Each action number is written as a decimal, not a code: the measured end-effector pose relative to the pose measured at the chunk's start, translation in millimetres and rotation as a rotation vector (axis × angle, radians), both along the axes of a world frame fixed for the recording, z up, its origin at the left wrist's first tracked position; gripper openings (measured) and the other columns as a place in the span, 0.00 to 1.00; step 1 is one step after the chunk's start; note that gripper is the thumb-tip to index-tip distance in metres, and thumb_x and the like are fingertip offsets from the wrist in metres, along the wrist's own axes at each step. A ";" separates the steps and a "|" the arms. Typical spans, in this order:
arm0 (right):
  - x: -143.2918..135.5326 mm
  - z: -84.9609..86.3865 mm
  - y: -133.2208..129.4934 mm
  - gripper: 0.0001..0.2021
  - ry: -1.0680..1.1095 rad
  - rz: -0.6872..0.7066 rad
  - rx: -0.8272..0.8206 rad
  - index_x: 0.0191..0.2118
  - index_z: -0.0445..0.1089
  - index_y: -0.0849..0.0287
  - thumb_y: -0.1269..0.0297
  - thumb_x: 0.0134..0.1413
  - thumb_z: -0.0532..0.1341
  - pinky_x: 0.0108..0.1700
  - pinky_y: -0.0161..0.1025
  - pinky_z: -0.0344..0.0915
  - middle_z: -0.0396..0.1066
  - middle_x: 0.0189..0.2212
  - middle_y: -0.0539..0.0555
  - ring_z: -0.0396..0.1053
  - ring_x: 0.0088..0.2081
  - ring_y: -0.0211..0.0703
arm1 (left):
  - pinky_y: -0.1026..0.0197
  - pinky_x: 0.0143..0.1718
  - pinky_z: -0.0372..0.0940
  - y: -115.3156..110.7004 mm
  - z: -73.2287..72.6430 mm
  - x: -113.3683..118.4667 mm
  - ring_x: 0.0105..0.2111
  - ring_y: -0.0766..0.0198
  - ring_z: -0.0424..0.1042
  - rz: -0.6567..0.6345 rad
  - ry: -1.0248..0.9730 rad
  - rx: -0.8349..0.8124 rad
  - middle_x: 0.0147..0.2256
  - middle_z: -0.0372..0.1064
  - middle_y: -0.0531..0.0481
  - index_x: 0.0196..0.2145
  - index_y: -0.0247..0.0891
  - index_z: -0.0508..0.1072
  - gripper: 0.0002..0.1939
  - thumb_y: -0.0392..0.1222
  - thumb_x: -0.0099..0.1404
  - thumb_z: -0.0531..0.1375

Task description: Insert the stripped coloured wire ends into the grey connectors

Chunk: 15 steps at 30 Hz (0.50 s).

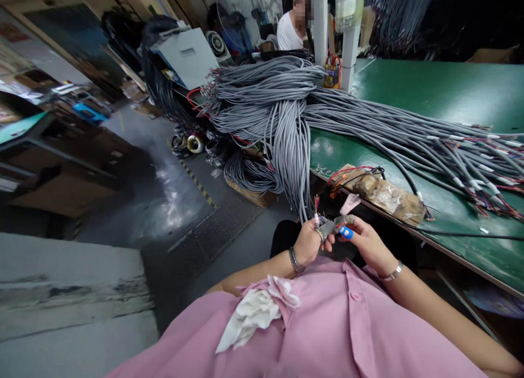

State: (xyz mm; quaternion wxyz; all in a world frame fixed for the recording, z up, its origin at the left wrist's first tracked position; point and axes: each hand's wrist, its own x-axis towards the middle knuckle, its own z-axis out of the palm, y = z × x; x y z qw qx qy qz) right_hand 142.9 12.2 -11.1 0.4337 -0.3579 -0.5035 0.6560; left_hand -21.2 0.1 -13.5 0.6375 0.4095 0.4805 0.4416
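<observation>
In front of my lap both hands meet at the stripped end of a grey cable. My left hand (313, 240) is closed around it, with thin coloured wires (316, 204) sticking up past the fingers. Grey coverings wrap some fingertips on both hands. My right hand (365, 240), a blue covering on its thumb, pinches at the small wires close to the left fingertips; the exact wire is too small to make out. From the bench edge a thick bundle of grey cables (289, 149) hangs down just beyond my hands.
More grey cables (380, 121) with stripped ends stretch across the green bench (429, 89). A tape-wrapped block (393, 198) sits at the bench's near edge, beside a black cable. A person (289, 31) is behind the bench. Coiled cables (254, 173) lie below, left of the bench.
</observation>
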 end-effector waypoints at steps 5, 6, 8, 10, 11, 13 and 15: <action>-10.1 2.8 -3.6 0.08 0.085 -0.076 -0.093 0.29 0.69 0.57 0.59 0.50 0.65 0.27 0.37 0.60 0.68 0.20 0.49 0.64 0.22 0.38 | 0.68 0.17 0.57 -0.4 3.2 -0.1 0.17 0.68 0.68 -0.161 0.028 -0.008 0.20 0.70 0.47 0.26 0.32 0.71 0.23 0.59 0.57 0.60; -10.4 2.8 -2.6 0.08 0.077 -0.077 -0.110 0.29 0.69 0.57 0.59 0.49 0.66 0.26 0.37 0.59 0.68 0.19 0.48 0.63 0.21 0.37 | 0.68 0.19 0.60 -1.2 3.0 -1.0 0.18 0.67 0.69 -0.206 0.052 0.002 0.21 0.70 0.47 0.27 0.32 0.71 0.22 0.58 0.57 0.60; -9.9 1.0 0.2 0.09 0.044 -0.071 -0.132 0.28 0.70 0.57 0.59 0.47 0.67 0.25 0.36 0.57 0.68 0.19 0.48 0.62 0.20 0.35 | 0.67 0.21 0.62 -3.8 1.6 -2.5 0.20 0.67 0.70 -0.266 0.118 0.036 0.21 0.71 0.47 0.27 0.32 0.72 0.21 0.56 0.57 0.61; -8.6 -3.3 2.9 0.10 0.000 -0.060 -0.133 0.27 0.70 0.58 0.59 0.46 0.68 0.26 0.36 0.58 0.69 0.20 0.48 0.62 0.21 0.35 | 0.68 0.20 0.61 -6.5 -0.5 -2.9 0.20 0.67 0.70 -0.272 0.172 0.068 0.21 0.71 0.48 0.27 0.32 0.72 0.20 0.55 0.57 0.61; -8.0 -5.9 4.0 0.10 -0.019 -0.064 -0.127 0.27 0.70 0.58 0.59 0.45 0.68 0.26 0.35 0.58 0.69 0.21 0.48 0.62 0.22 0.35 | 0.68 0.19 0.60 -7.4 -1.4 -2.5 0.19 0.68 0.70 -0.266 0.184 0.073 0.21 0.70 0.48 0.27 0.32 0.72 0.20 0.55 0.58 0.61; -7.2 -10.4 5.8 0.10 -0.039 -0.090 -0.126 0.27 0.70 0.59 0.59 0.44 0.69 0.27 0.35 0.57 0.69 0.22 0.48 0.62 0.23 0.35 | 0.69 0.17 0.57 -7.9 -2.4 -1.1 0.18 0.68 0.69 -0.236 0.157 0.068 0.21 0.70 0.48 0.26 0.32 0.71 0.20 0.55 0.58 0.60; -7.2 -12.7 6.5 0.11 -0.027 -0.111 -0.145 0.27 0.70 0.59 0.59 0.44 0.69 0.27 0.34 0.56 0.68 0.21 0.48 0.60 0.23 0.34 | 0.69 0.16 0.56 -6.7 -2.8 0.5 0.17 0.67 0.70 -0.172 0.087 0.048 0.22 0.71 0.47 0.27 0.32 0.71 0.20 0.56 0.58 0.60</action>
